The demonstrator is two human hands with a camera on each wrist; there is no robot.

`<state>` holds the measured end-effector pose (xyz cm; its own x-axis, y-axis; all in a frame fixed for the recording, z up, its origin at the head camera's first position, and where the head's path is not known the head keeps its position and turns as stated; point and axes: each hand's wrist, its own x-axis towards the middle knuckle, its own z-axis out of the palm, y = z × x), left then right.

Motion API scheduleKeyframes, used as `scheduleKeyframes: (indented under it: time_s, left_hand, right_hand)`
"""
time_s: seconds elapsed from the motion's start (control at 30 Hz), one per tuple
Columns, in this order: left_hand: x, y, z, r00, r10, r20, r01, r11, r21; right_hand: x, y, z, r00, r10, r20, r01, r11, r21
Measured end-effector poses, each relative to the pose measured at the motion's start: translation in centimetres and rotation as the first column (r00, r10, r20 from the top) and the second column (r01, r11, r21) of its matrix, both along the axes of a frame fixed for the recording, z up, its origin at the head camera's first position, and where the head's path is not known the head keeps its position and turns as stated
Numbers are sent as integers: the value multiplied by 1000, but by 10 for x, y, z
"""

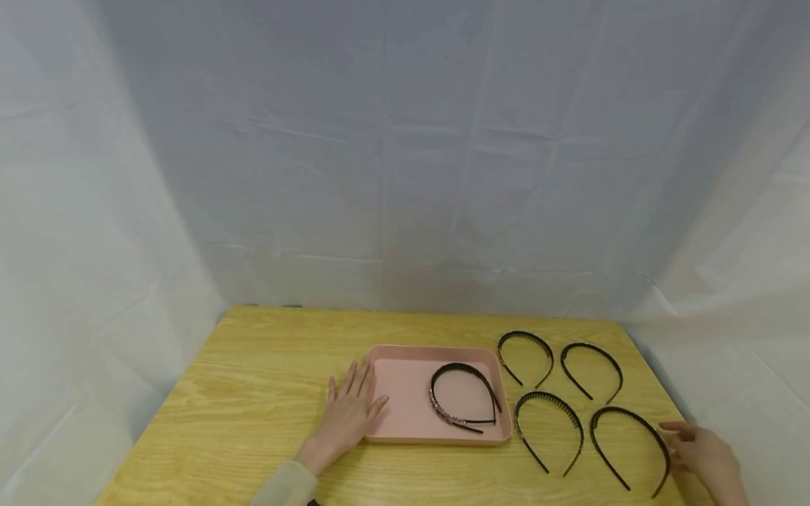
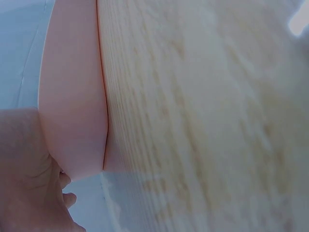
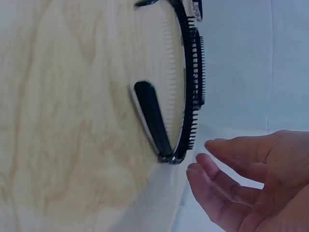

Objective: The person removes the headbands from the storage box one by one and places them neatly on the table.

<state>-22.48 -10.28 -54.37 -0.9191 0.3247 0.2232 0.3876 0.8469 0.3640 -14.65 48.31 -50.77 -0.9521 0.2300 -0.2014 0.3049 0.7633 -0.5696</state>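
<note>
My left hand (image 1: 346,416) lies with fingers spread over the left rim of a pink tray (image 1: 399,400). Two black headbands (image 1: 465,367) overlap in the tray's right half, with sparkly trim along their left sides. In the left wrist view the palm side of the hand is against the tray's wall (image 2: 72,87). At the table's right edge, my right hand (image 1: 702,453) is beside the nearest black toothed headband (image 1: 661,443). The right wrist view shows its fingers (image 3: 215,193) loosely bent, with a gap between them and the headband (image 3: 153,116).
Several more black headbands lie right of the tray: one at the back (image 1: 525,334), one at back right (image 1: 591,346) and one close to the tray's front right corner (image 1: 549,396). The wooden table (image 1: 253,393) is enclosed by pale hanging sheets (image 1: 380,176).
</note>
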Motion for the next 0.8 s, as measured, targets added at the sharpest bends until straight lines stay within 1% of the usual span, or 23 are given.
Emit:
scheduleKeyframes:
  time_s: [0.1, 0.17, 0.2, 0.23, 0.27, 0.3, 0.33, 0.43, 0.47, 0.53, 0.6, 0.7, 0.8]
  left_hand:
    - [-2, -1, -5, 1000, -5, -21, 5, 1000, 3]
    - [-1, -1, -3, 1000, -8, -5, 8, 1000, 15]
    - [0, -1, -1, 1000, -11, 2, 11, 1000, 26]
    - [0, -1, -1, 1000, -8, 0, 8, 1000, 15]
    - [0, -1, 0, 1000, -12, 5, 12, 1000, 25]
    - [1, 0, 3, 1000, -10, 11, 10, 1000, 23]
    - [1, -1, 3, 1000, -10, 7, 10, 1000, 10]
    - [1, -1, 0, 1000, -14, -10, 14, 1000, -7]
    - [1, -2, 0, 1000, -17, -9, 17, 1000, 3]
    - [1, -1, -1, 1000, -11, -13, 11, 1000, -15]
    - [2, -1, 2, 1000, -6, 7, 6, 1000, -16]
    - [3, 1, 6, 999, 8, 33, -7, 999, -38]
    - [3, 1, 9, 999, 13, 51, -11, 999, -40]
  right_hand:
    - [-5, -7, 5, 997, 6, -71, 0, 996, 84]
    - [-9, -12, 7, 994, 27, -110, -9, 988, 157]
    - [-11, -15, 9, 991, 32, -131, -8, 984, 180]
    - [-13, -18, 10, 988, 39, -149, -10, 982, 191]
    - [-15, -21, 11, 985, 48, -166, -15, 981, 194]
    - [-17, -25, 11, 980, 55, -191, -16, 980, 198]
    - [-19, -30, 12, 974, 65, -218, -22, 980, 197]
    - [-25, -46, 11, 946, 107, -306, -50, 981, 187]
    - [-26, -52, 11, 935, 119, -335, -60, 981, 183]
    - [-29, -63, 9, 909, 148, -391, -80, 980, 184]
    - [-33, -74, 10, 894, 172, -413, -106, 979, 176]
    - [-38, -90, 11, 872, 196, -448, -137, 977, 160]
    - [-43, -102, 12, 861, 218, -459, -168, 975, 147]
